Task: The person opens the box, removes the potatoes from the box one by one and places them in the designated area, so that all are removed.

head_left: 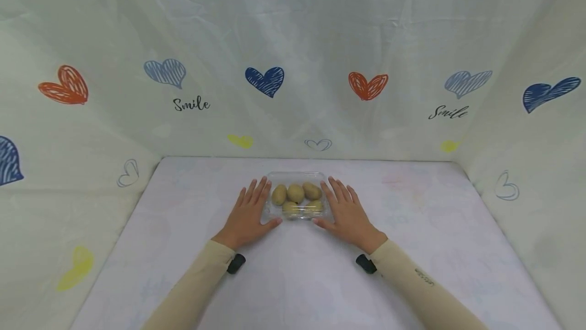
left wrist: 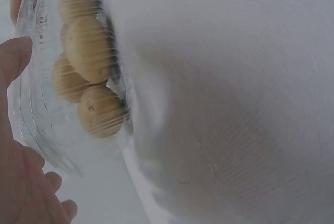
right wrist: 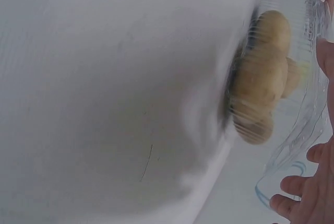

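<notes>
I read "Smile" in black script on the heart-print backdrop cloth point(head_left: 293, 55) at left, the same "Smile" again at right, small dark lettering on my right sleeve point(head_left: 423, 278), too small to read

Head overhead; wrists near tray point(head_left: 297, 176)

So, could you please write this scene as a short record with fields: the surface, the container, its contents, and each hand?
surface: white table, heart-print cloth walls around it
container: clear plastic tray, film-wrapped, at table centre
contents: potatoes, five seem visible
left hand: flat on the table, fingers straight, beside the tray's left side, thumb at its near corner
right hand: flat, fingers straight, beside the tray's right side
lifted: no, the tray rests on the table
</notes>
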